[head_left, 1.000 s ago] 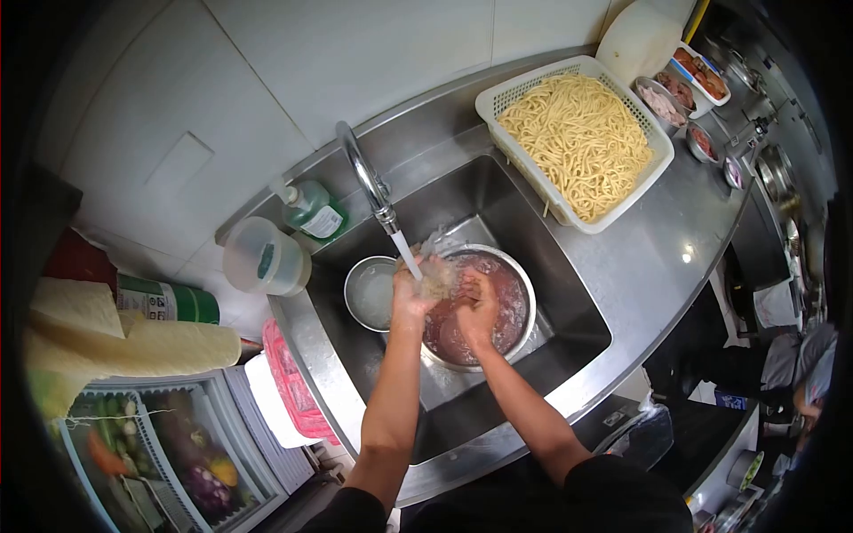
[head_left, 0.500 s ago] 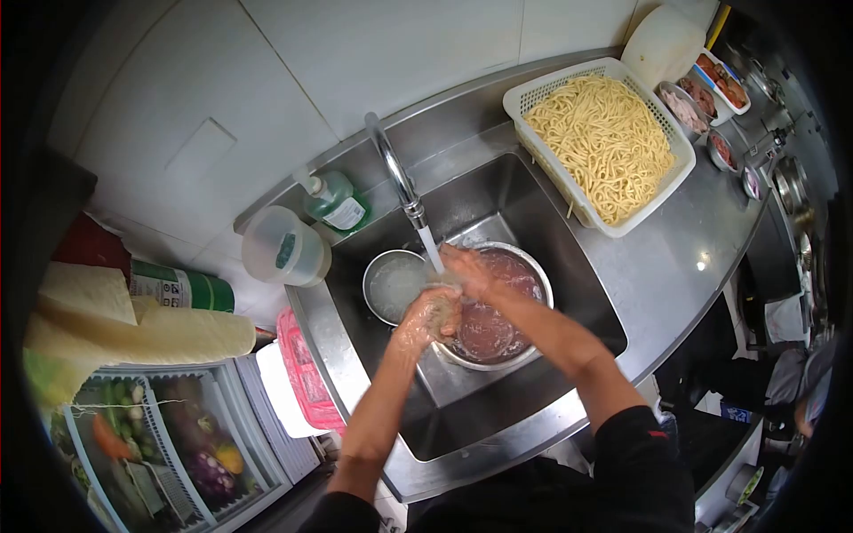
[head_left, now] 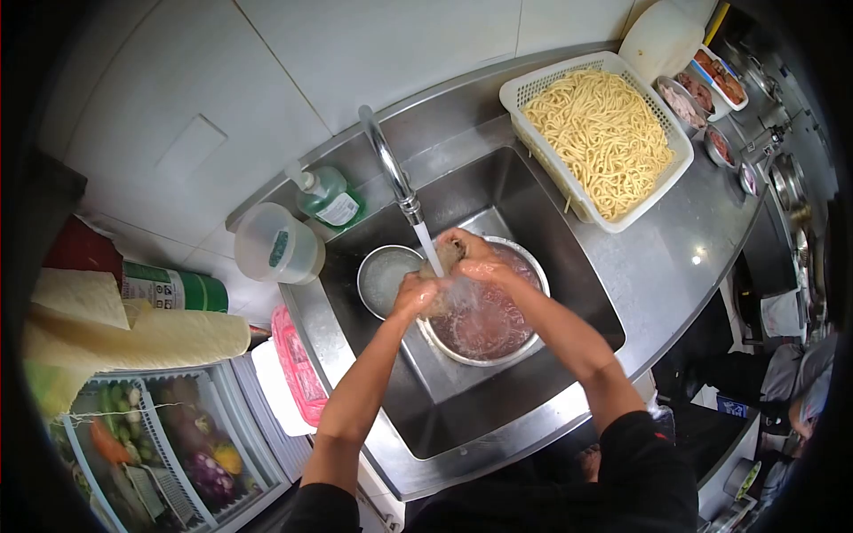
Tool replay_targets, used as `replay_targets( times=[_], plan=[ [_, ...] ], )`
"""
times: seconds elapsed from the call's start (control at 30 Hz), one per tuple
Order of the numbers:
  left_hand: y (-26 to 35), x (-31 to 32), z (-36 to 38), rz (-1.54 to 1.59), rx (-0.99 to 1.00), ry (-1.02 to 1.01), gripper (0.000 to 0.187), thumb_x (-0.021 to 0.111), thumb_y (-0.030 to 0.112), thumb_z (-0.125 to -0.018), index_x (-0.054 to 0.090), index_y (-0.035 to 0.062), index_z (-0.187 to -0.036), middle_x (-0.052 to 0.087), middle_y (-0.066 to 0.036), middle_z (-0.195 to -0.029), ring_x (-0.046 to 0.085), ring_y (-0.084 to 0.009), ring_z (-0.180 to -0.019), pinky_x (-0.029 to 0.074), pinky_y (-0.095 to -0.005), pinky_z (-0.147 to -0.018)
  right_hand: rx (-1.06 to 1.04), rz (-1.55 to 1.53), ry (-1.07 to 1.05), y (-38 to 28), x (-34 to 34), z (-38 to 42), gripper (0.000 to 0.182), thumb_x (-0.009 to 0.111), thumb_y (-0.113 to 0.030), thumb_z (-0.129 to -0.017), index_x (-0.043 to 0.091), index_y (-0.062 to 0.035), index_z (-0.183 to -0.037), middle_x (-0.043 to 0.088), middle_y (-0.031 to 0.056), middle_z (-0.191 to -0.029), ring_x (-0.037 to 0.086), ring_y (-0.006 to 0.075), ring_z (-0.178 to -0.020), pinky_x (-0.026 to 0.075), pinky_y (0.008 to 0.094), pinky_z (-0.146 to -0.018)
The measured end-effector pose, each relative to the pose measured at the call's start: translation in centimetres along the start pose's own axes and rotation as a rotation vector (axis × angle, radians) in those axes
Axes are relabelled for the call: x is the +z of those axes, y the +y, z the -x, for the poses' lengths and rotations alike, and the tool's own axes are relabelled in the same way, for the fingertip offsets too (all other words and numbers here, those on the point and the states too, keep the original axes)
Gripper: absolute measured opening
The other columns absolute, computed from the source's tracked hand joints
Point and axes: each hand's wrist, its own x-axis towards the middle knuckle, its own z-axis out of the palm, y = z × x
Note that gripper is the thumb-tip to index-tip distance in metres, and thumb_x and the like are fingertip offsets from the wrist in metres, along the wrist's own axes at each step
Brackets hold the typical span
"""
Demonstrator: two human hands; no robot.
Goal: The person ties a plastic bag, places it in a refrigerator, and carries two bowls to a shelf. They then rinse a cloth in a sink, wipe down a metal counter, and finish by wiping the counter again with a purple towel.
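Under the running faucet [head_left: 387, 160], my left hand [head_left: 418, 291] and my right hand [head_left: 478, 256] hold a wet greyish-brown, rough-looking lump [head_left: 448, 255] between them. Water falls over it and over the curled fingers; I cannot tell what kind of thing it is. Below my hands is a round metal bowl [head_left: 544, 286] of reddish, rippling water, standing in the steel sink [head_left: 444, 417]. A smaller metal bowl [head_left: 380, 277] with cloudy water sits to its left, near my left hand.
A white plastic basket [head_left: 641, 213] heaped with yellow noodles [head_left: 600, 138] stands on the right counter. Left of the faucet are a green soap bottle [head_left: 333, 200] and a translucent tub [head_left: 267, 244]. Small bowls of meat [head_left: 682, 105] line the far right. A vegetable fridge [head_left: 169, 435] lies lower left.
My right hand has drawn back from the stream and now grips the lump with my left hand, under the water. The lump shows higher, and the large bowl's water ripples more.
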Motion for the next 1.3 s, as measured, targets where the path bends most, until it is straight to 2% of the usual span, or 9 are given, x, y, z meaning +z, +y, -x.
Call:
replay_targets(
  times=[0.07, 0.17, 0.23, 0.47, 0.73, 0.8, 0.87, 1.07, 1.3],
  plan=[
    [1.5, -0.1, 0.0, 1.309, -0.386, -0.366, 0.033, 0.055, 0.028, -0.073, 0.061, 0.0090, -0.099, 0.063, -0.016, -0.088, 0.062, -0.0343, -0.080, 0.048, -0.0473, -0.076, -0.025, -0.387, 0.082, 0.8, 1.5, 0.9, 0.049, 0.064, -0.013, -0.066, 0.052, -0.0053, -0.114, 0.054, 0.0048, -0.106, 0.052, 0.0169, -0.098, 0.042, 0.0274, -0.082],
    [3.2, -0.8, -0.3, 1.769, -0.524, -0.456, 0.036, 0.050, 0.034, -0.078, 0.058, 0.0088, -0.102, 0.061, -0.012, -0.094, 0.059, -0.0331, -0.087, 0.046, -0.0504, -0.078, 0.146, -0.402, 0.529, 2.9, 4.3, 3.1, 0.024, 0.046, -0.015, -0.088, 0.055, -0.0022, -0.106, 0.055, 0.0084, -0.109, 0.053, 0.0206, -0.098, 0.045, 0.0317, -0.081],
    [2.0, 1.1, -1.7, 1.928, -0.480, -0.412, 0.038, 0.049, 0.037, -0.079, 0.057, 0.0084, -0.102, 0.060, -0.013, -0.097, 0.058, -0.0335, -0.090, 0.045, -0.0506, -0.078, 0.608, -0.728, 0.621, -0.4, 6.4, 5.0, 0.026, 0.044, -0.017, -0.089, 0.055, -0.0018, -0.106, 0.054, 0.0095, -0.112, 0.052, 0.0213, -0.100, 0.044, 0.0334, -0.084],
    [7.7, 1.2, 1.9, 2.398, -0.400, 0.015, 0.031, 0.046, 0.035, -0.079, 0.058, 0.0082, -0.089, 0.059, -0.011, -0.083, 0.056, -0.0319, -0.075, 0.048, -0.0429, -0.072, 0.144, 0.050, 0.647, 3.1, 12.9, 1.6, 0.030, 0.050, -0.023, -0.085, 0.053, -0.0034, -0.108, 0.051, 0.0109, -0.115, 0.050, 0.0216, -0.104, 0.042, 0.0331, -0.088],
    [0.8, 1.0, 1.9, 2.179, -0.292, -0.681, 0.028, 0.048, 0.032, -0.077, 0.057, 0.0060, -0.083, 0.056, -0.008, -0.071, 0.055, -0.0266, -0.065, 0.049, -0.0383, -0.063, -0.235, -0.017, 0.265, 0.8, 4.7, 0.5, 0.030, 0.060, -0.021, -0.076, 0.059, -0.0046, -0.101, 0.053, 0.0153, -0.114, 0.050, 0.0266, -0.108, 0.040, 0.0353, -0.092],
    [0.5, 0.7, 1.6, 1.926, -0.362, -0.888, 0.024, 0.051, 0.030, -0.076, 0.058, 0.0066, -0.079, 0.055, -0.007, -0.069, 0.055, -0.0252, -0.061, 0.049, -0.0381, -0.060, -0.385, 0.586, 0.189, -1.8, 2.3, 0.2, 0.034, 0.058, -0.017, -0.072, 0.057, -0.0030, -0.103, 0.056, 0.0171, -0.111, 0.055, 0.0312, -0.102, 0.045, 0.0379, -0.087],
    [2.5, -0.3, 2.5, 1.004, -0.338, -0.310, 0.016, 0.059, 0.022, -0.068, 0.059, 0.0069, -0.075, 0.059, -0.013, -0.070, 0.057, -0.0311, -0.062, 0.047, -0.0404, -0.060, -0.257, 0.899, -0.127, -3.3, 0.9, 0.2, 0.037, 0.058, -0.017, -0.067, 0.061, -0.0036, -0.101, 0.061, 0.0194, -0.099, 0.059, 0.0355, -0.092, 0.048, 0.0399, -0.081],
    [3.5, -2.0, 1.8, -0.314, -0.018, 0.026, 0.042, 0.060, 0.013, -0.058, 0.059, -0.0019, -0.098, 0.062, -0.024, -0.087, 0.064, -0.0306, -0.079, 0.049, -0.0394, -0.075, 0.180, 1.033, -0.426, -6.5, 0.7, 0.7, 0.033, 0.060, -0.016, -0.059, 0.066, -0.0004, -0.088, 0.062, 0.0246, -0.077, 0.062, 0.0380, -0.077, 0.050, 0.0417, -0.072],
    [-1.0, 1.5, 0.2, 0.250, 0.051, 0.228, 0.036, 0.060, 0.018, -0.064, 0.060, 0.0030, -0.097, 0.062, -0.023, -0.087, 0.061, -0.0361, -0.082, 0.049, -0.0437, -0.074, 0.062, 0.193, -0.285, -4.9, -0.1, -0.6, 0.033, 0.065, -0.014, -0.059, 0.062, -0.0010, -0.090, 0.064, 0.0161, -0.087, 0.061, 0.0273, -0.084, 0.046, 0.0318, -0.078]
  ],
)
